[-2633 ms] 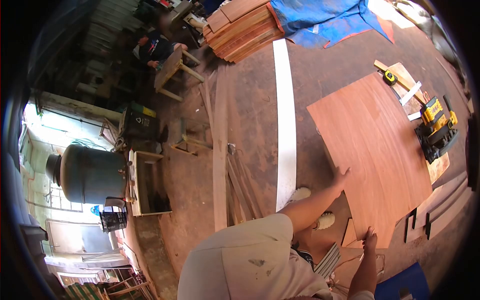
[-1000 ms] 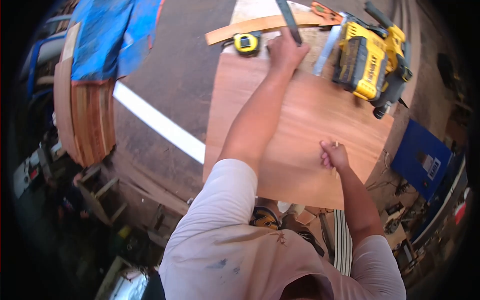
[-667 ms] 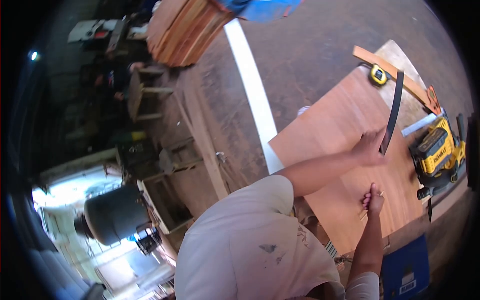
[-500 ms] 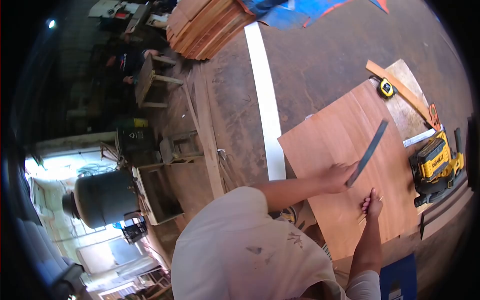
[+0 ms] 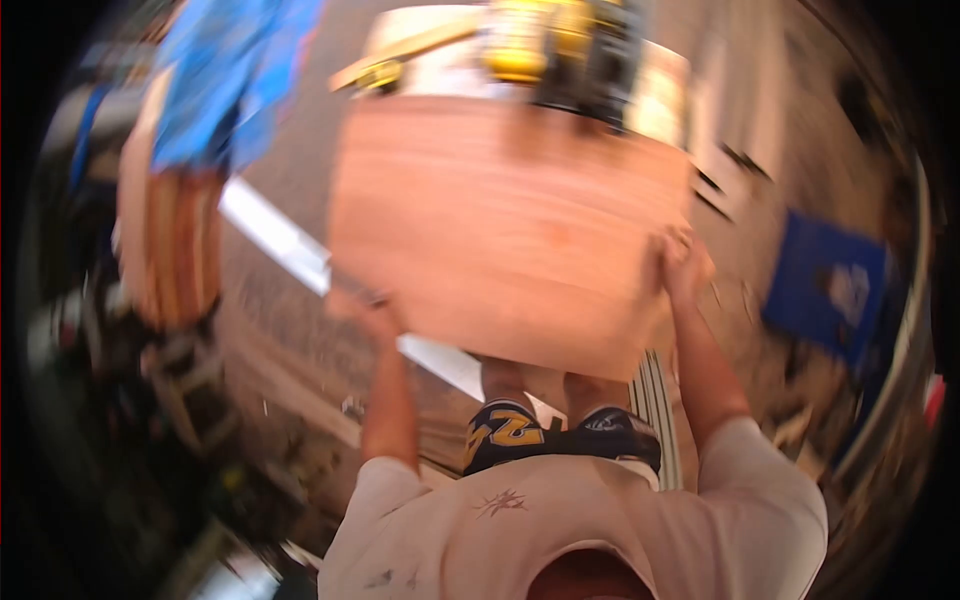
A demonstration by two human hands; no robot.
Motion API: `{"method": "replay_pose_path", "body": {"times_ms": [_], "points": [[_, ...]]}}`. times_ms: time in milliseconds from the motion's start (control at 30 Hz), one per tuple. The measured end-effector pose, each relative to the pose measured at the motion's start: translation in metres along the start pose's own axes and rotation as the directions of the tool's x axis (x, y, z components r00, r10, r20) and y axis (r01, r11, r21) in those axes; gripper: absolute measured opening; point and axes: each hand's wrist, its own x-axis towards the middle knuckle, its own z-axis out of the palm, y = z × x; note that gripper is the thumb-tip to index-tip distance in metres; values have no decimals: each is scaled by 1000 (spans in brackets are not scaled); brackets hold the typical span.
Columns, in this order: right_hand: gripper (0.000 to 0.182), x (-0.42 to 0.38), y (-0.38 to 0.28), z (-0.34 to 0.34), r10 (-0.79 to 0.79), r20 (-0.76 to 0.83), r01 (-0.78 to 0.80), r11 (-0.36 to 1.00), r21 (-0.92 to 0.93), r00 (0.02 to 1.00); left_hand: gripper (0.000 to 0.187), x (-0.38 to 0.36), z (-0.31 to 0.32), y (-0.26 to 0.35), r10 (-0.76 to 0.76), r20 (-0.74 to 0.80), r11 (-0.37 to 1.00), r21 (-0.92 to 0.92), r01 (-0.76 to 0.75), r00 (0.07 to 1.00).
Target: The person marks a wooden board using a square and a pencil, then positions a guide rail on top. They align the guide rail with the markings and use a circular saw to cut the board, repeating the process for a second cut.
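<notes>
The picture is smeared by motion. A large reddish plywood sheet (image 5: 510, 220) lies flat in front of me. My left hand (image 5: 368, 312) is at its near left corner, with a short dark streak beside the fingers; the blur hides what it grips. My right hand (image 5: 682, 262) is curled over the sheet's right edge. My two shoes (image 5: 520, 435) stand just below the sheet's near edge.
Past the sheet's far edge sit a yellow power saw (image 5: 535, 50) and a yellow tape measure (image 5: 380, 75). A white strip (image 5: 280, 240) crosses the floor on the left, by stacked boards (image 5: 170, 240) and a blue tarp (image 5: 230, 80). A blue box (image 5: 830, 285) is on the right.
The view swung round. My left hand came from mid-sheet, where it held a dark flat bar, to the near left corner. My right hand moved to the right edge.
</notes>
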Motion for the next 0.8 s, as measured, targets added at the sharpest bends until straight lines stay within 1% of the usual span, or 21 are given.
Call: {"method": "replay_pose_path", "body": {"times_ms": [33, 67, 100, 133, 167, 200, 267, 300, 333, 367, 400, 433, 500, 533, 567, 600, 667, 700, 733, 767, 800], "points": [[54, 0, 13, -8, 131, 86, -129, 991, -27, 988, 21, 33, -2, -24, 425, -78, 849, 380, -367, 902], [59, -3, 26, -7, 184, 175, -195, 980, 47, 967, 34, 88, -5, -62, 489, -138, 770, 532, -352, 861], [64, -9, 33, -1, 201, 275, -246, 960, 137, 940, 46, 113, -10, -62, 279, -92, 882, 418, -217, 956], [65, -15, 32, 10, 256, 229, -313, 912, 265, 939, 52, 128, -14, -36, 71, 51, 853, 514, -87, 996], [66, -23, 24, 15, 302, 194, -355, 850, 388, 933, 52, 153, -21, -44, 119, 94, 879, 454, -148, 989], [66, -30, 22, 15, 340, 174, -382, 838, 390, 924, 52, 174, -30, -54, 165, 124, 899, 389, -201, 978], [64, -30, 28, 19, 271, 185, -328, 781, 531, 945, 48, 187, -34, -29, 128, 190, 871, 448, -202, 973], [64, -31, 30, 24, 301, 175, -348, 774, 530, 937, 48, 189, -31, -18, 96, 280, 880, 424, -213, 955], [64, -28, 34, 26, 265, 168, -314, 779, 543, 949, 48, 187, -26, -18, 95, 299, 875, 430, -222, 950], [64, -30, 37, 24, 225, 166, -279, 785, 553, 960, 48, 182, -26, -20, 120, 295, 885, 402, -237, 948], [64, -35, 39, 25, 235, 166, -288, 783, 552, 958, 48, 177, -30, -20, 151, 282, 892, 374, -254, 947], [66, -35, 40, 28, 263, 183, -320, 756, 571, 947, 48, 171, -30, -23, 233, 248, 822, 467, -327, 940], [68, -42, 39, 27, 306, 191, -358, 722, 592, 933, 47, 166, -36, -27, 258, 255, 824, 445, -350, 932], [67, -43, 37, 23, 303, 195, -359, 752, 552, 933, 47, 161, -34, -27, 271, 248, 836, 419, -355, 930], [67, -44, 35, 20, 300, 205, -363, 779, 511, 932, 46, 158, -33, -26, 299, 231, 803, 463, -375, 926], [67, -44, 33, 18, 304, 204, -366, 775, 515, 931, 46, 157, -33, -23, 304, 233, 799, 466, -380, 924], [60, -43, 27, 14, 349, 217, -411, 797, 443, 912, 44, 137, -25, 2, 338, 174, 639, 679, -361, 925], [60, -38, 32, 15, 346, 217, -408, 791, 456, 913, 43, 134, -17, 3, 382, 111, 635, 690, -348, 917], [57, -26, 44, 18, 326, 115, -345, 856, 385, 938, 43, 136, -9, -8, 477, 66, 650, 644, -402, 876], [53, -11, 53, 25, 294, 18, -285, 910, 301, 956, 39, 107, 3, 7, 581, 79, 628, 589, -508, 810], [51, 16, 51, 25, 205, -21, -189, 931, 312, 978, 32, 70, 17, 28, 631, 66, 649, 501, -572, 773]]}}
